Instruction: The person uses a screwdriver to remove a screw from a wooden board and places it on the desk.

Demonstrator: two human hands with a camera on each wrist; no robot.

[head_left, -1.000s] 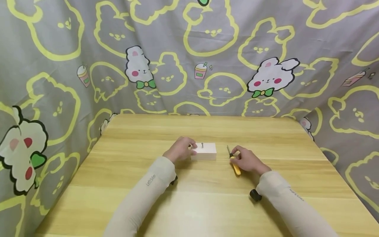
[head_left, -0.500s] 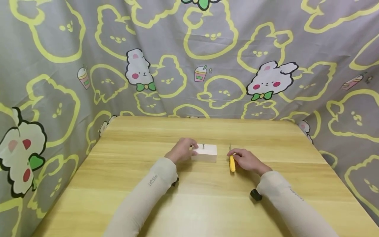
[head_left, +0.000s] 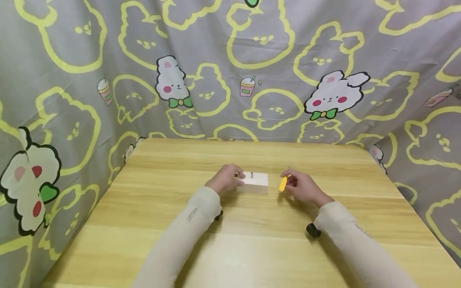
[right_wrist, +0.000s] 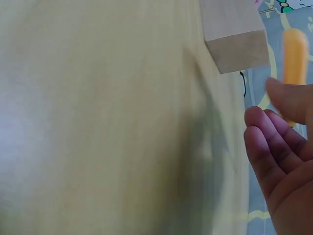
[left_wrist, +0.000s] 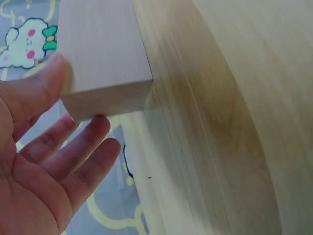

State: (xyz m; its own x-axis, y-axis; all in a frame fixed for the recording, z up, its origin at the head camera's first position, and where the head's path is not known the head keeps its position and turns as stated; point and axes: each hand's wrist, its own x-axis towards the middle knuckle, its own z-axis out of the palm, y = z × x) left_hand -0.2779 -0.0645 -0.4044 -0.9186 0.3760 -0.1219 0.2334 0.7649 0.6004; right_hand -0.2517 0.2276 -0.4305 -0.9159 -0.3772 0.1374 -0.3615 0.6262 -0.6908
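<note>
A pale wooden block (head_left: 257, 186) lies on the table with a small screw (head_left: 252, 175) standing up from its top. My left hand (head_left: 227, 178) grips the block's left end; in the left wrist view the thumb is on one side face and fingertips touch the end and far side. To the right of the block, my right hand (head_left: 304, 187) holds a screwdriver by its yellow handle (head_left: 283, 184), apart from the block. Its thin shaft points away from me and is mostly hidden behind the fingers. In the right wrist view the handle (right_wrist: 295, 56) is blurred beside the thumb.
The wood-grain table (head_left: 237, 248) reaches back to a grey curtain (head_left: 212, 44) printed with yellow outlines and white rabbits. It hangs on the left, back and right sides. A black wrist device (head_left: 313, 230) shows under the right sleeve.
My right hand has turned the screwdriver: its shaft pointed up-left, now away and slightly right, and the handle end has come up. The left hand still holds the block in place.
</note>
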